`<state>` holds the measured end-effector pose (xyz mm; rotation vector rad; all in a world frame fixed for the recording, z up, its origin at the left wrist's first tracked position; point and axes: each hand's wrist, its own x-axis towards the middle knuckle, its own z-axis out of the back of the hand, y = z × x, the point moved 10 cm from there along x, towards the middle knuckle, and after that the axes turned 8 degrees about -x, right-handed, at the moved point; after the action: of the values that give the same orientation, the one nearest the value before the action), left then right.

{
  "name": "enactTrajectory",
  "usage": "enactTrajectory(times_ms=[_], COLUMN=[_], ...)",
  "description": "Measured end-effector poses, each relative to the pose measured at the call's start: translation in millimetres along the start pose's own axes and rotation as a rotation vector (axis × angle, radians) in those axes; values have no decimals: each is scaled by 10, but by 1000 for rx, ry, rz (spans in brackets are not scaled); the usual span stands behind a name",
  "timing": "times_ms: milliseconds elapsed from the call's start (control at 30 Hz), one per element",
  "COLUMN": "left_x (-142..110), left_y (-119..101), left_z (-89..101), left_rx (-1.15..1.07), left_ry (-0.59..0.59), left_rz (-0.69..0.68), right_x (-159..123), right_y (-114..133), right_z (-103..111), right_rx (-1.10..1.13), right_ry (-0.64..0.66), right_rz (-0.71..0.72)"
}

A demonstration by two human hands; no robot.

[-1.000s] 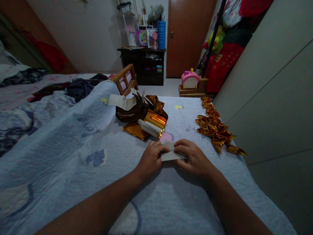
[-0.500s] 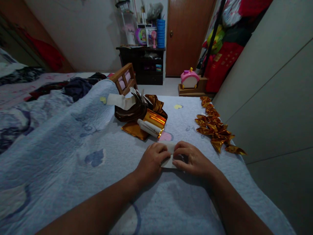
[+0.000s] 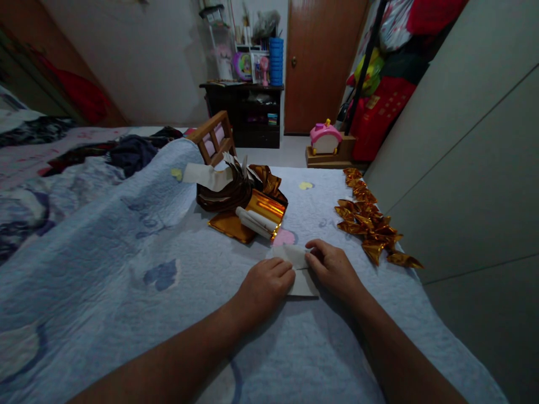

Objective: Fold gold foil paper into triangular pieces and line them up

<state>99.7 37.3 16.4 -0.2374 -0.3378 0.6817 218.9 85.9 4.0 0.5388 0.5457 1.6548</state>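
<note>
A pale sheet of paper point(image 3: 304, 285), partly folded, lies on the bed in front of me. My left hand point(image 3: 272, 280) presses on its left side, fingers curled together over the paper. At the upper right edge, my right hand point(image 3: 330, 264) pinches the folded flap between thumb and fingers. Beyond the hands lies a stack of gold foil paper point(image 3: 267, 206), some sheets showing their pale backs. Over on the right, several folded gold foil pieces point(image 3: 370, 224) form a row along the bed's edge.
A blue patterned quilt point(image 3: 189, 314) covers the bed, with a raised ridge on the left. A wooden chair back point(image 3: 215, 134) stands behind the foil stack. The pale cabinet point(image 3: 471, 168) rises close on the right. A pink toy point(image 3: 325, 137) sits beyond the bed's far end.
My right hand has moved slightly right and up to the flap's edge. My left hand has shifted a little right and down; more of the paper shows between them.
</note>
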Motion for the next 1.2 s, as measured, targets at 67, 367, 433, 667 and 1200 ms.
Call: enactTrajectory(times_ms=[67,367,433,667,1200], left_x=[5,-9,-15,-21,-27], left_y=[-26,-36,-28,-30,75], left_z=[2,-7,-6,2,132], left_rx=[18,26,14,-4,-139], left_ry=[10,-5,-15,-26,-91], left_rz=[-9,-11,-7,10,84], right_x=[10,92,99,3,-48], right_y=[4,-32,-2,219,274], right_z=[-9,-68,-65,82,-148], right_rx=[95,149,-4,-133,-179], right_ry=[-20,-141,-170,-225,164], right_rz=[-8,23,68,237,301])
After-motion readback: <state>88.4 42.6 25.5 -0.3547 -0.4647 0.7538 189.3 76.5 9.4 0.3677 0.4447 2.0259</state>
